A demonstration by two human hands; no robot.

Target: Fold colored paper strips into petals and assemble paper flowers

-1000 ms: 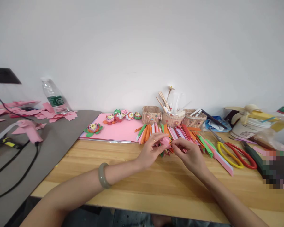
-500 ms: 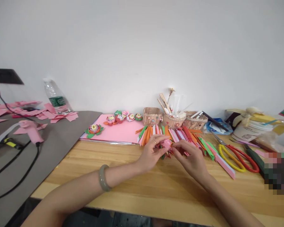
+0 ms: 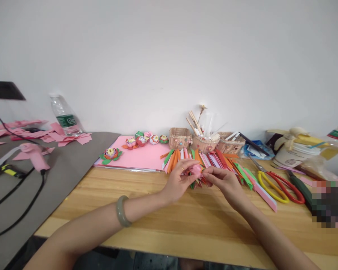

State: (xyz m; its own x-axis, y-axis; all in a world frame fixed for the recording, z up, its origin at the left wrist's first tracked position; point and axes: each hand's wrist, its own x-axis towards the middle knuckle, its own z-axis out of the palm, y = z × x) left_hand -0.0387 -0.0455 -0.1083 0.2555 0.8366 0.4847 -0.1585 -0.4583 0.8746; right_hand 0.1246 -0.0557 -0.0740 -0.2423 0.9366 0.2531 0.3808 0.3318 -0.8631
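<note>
Between my two hands is a small paper flower [image 3: 196, 171], pink on top with green and orange petals showing below. My left hand [image 3: 179, 181] grips its left side, fingers over the top and thumb in front. The fingertips of my right hand [image 3: 224, 184] pinch at its right edge. Behind my hands lies a row of folded paper strips [image 3: 174, 160] in orange, green, pink, red and purple. Finished-looking paper flowers [image 3: 110, 153] rest on a pink sheet [image 3: 149, 157] to the left.
Three woven baskets [image 3: 180, 138] holding sticks and pens stand along the wall. Scissors [image 3: 281, 187] and a white tub [image 3: 295, 154] are at the right. On the grey surface at the left are a pink glue gun [image 3: 36, 156], cables, pink paper scraps and a bottle [image 3: 65, 119].
My right fingertips have closed in slightly against the flower's right edge, and more of its orange and green petals show. The view has shifted a little.
</note>
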